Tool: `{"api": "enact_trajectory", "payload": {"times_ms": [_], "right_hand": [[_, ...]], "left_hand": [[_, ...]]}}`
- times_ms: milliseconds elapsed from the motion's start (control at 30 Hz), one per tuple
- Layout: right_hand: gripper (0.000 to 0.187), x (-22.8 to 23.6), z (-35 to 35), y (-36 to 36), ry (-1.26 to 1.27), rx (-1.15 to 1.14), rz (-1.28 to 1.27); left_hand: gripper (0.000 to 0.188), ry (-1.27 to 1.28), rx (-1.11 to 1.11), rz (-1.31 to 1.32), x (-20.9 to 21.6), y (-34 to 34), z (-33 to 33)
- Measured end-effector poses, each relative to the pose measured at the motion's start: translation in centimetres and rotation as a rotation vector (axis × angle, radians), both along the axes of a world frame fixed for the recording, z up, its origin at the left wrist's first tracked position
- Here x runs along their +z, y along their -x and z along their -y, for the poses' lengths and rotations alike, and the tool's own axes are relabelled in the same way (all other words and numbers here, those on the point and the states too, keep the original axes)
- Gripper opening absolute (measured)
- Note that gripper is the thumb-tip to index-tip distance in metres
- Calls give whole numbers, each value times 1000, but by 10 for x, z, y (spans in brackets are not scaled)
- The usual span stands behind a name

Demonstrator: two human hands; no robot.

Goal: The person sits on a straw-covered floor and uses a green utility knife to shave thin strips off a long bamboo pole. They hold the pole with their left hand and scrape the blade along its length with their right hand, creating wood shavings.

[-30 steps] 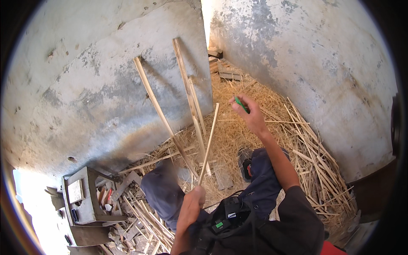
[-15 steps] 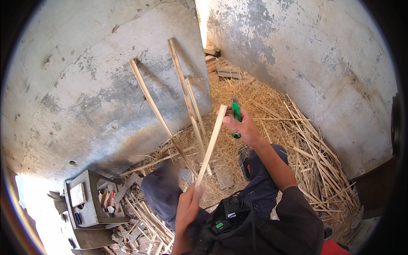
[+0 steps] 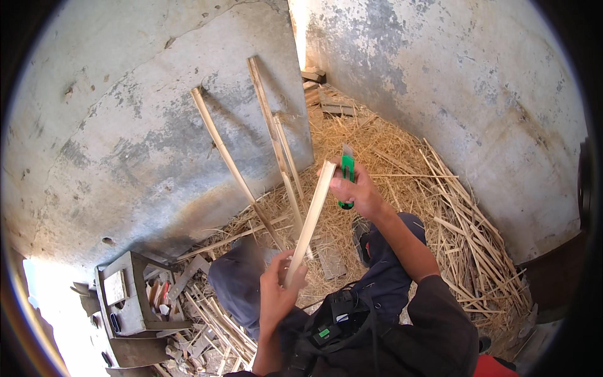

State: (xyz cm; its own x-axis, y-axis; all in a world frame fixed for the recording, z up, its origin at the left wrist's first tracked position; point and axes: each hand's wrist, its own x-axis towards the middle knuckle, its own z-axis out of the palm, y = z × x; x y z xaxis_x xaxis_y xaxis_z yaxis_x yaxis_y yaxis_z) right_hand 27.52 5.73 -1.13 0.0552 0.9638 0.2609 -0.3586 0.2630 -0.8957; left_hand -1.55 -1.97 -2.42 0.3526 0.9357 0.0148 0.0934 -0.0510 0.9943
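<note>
A pale split-bamboo strip [image 3: 316,210] slants between my hands above my knees. My left hand [image 3: 278,289] grips its lower end, the thumb on one side and the fingers on the other. At the upper end, my right hand [image 3: 362,190] touches the strip with its fingertips while it holds a green utility knife [image 3: 347,176]. The blade is out and points up, away from me, just to the right of the strip's tip. Part of the knife's handle is hidden by my fingers.
Several long bamboo poles [image 3: 229,160] lean against the worn left wall [image 3: 125,94]. Shavings [image 3: 370,138] cover the floor, with a pile of thin strips [image 3: 471,245] on the right. An old wooden box [image 3: 135,295] stands at the left beside scraps and more strips [image 3: 217,320].
The bamboo strip has turned about its length and its upper end has dipped slightly. My left fingers have shifted their hold and opened a little around it. The knife now stands more upright.
</note>
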Motion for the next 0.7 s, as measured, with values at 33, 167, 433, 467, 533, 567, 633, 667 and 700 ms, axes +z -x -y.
{"api": "enact_trajectory", "payload": {"times_ms": [33,167,433,467,533,567,633,667,700], "right_hand": [[34,-1,1,0,15,-9,37],[33,13,4,8,-86,-97,170],[31,15,10,0,-432,-406,851],[32,15,9,3,-467,-435,878],[33,14,9,6,-526,-486,923],[34,13,9,6,-550,-508,942],[35,13,8,7,-595,-527,986],[35,14,9,7,-616,-525,1014],[36,14,9,7,-637,-523,1041]], "left_hand": [[37,22,0,2,1,-2,-1],[32,37,56,65,-6,-7,-3],[34,-52,186,54,-10,-9,-3],[34,-43,196,49,-5,-10,-2],[33,-43,217,38,-1,-11,0],[33,-51,229,33,0,-11,0],[33,-103,255,9,0,-10,0],[33,-147,268,-9,-2,-10,0],[33,-190,281,-27,-3,-9,-1]]}}
